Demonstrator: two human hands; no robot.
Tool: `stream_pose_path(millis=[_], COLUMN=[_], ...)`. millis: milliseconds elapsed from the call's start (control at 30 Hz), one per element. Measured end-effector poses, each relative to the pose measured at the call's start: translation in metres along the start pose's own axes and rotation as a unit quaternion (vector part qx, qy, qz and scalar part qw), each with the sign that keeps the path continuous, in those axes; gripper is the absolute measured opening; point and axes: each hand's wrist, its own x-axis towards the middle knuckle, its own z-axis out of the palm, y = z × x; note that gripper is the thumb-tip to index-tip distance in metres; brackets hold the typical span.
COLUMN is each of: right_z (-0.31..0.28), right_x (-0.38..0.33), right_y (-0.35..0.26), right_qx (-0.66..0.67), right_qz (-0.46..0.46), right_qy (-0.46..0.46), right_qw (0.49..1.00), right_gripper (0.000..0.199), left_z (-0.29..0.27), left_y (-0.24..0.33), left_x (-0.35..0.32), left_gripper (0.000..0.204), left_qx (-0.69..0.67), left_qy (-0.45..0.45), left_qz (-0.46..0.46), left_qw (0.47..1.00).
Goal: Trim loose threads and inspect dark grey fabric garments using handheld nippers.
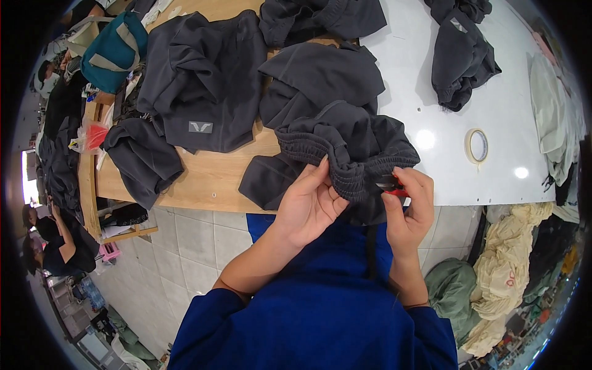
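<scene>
Dark grey shorts (351,139) with a gathered elastic waistband lie bunched at the table's near edge. My left hand (313,203) pinches the waistband between thumb and fingers, palm turned up. In my right hand (409,209) is a small pair of red-handled thread snips (394,189), their metal blades beside the waistband. The fingers partly cover the snips. Folds hide the lower part of the shorts. Beyond them lies another dark grey garment (324,77), and to the left a dark grey garment (203,80) with a light logo patch.
A wooden table (216,176) adjoins a white tabletop (453,166) carrying a roll of tape (476,147) and another grey garment (462,58). A teal bag (114,55) sits far left. Cream cloth (509,265) is heaped at right. A co-worker (58,237) is at far left.
</scene>
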Motion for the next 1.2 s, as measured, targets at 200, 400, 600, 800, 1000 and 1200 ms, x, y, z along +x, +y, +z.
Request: stream_pose_path(millis=[200, 400, 600, 800, 1000, 1200], right_z=[0.004, 0.001, -0.001, -0.004, -0.004, -0.003], right_x=[0.007, 0.012, 0.010, 0.008, 0.007, -0.002], right_y=[-0.004, -0.009, -0.013, -0.015, -0.016, -0.012], right_qx=[-0.047, -0.087, -0.125, -0.163, -0.166, -0.018], right_qz=[-0.073, -0.113, -0.135, -0.170, -0.179, -0.038], right_qy=[-0.025, -0.030, -0.027, -0.030, -0.024, -0.005], right_qw=[0.996, 0.989, 0.983, 0.971, 0.970, 0.999], right_gripper=[0.031, 0.034, 0.034, 0.032, 0.032, 0.031], left_z=[0.010, 0.013, 0.012, 0.010, 0.011, 0.011], left_y=[0.000, 0.000, -0.001, -0.002, -0.003, 0.001], left_x=[-0.001, -0.001, -0.002, -0.003, -0.004, -0.008], left_gripper=[0.023, 0.021, 0.021, 0.021, 0.022, 0.021], left_qx=[0.033, 0.020, 0.010, 0.022, 0.024, 0.038], left_qy=[0.080, 0.088, 0.084, 0.069, 0.089, 0.099], left_qz=[-0.053, -0.068, -0.073, -0.069, -0.065, -0.065], left_qw=[0.995, 0.994, 0.994, 0.995, 0.994, 0.992])
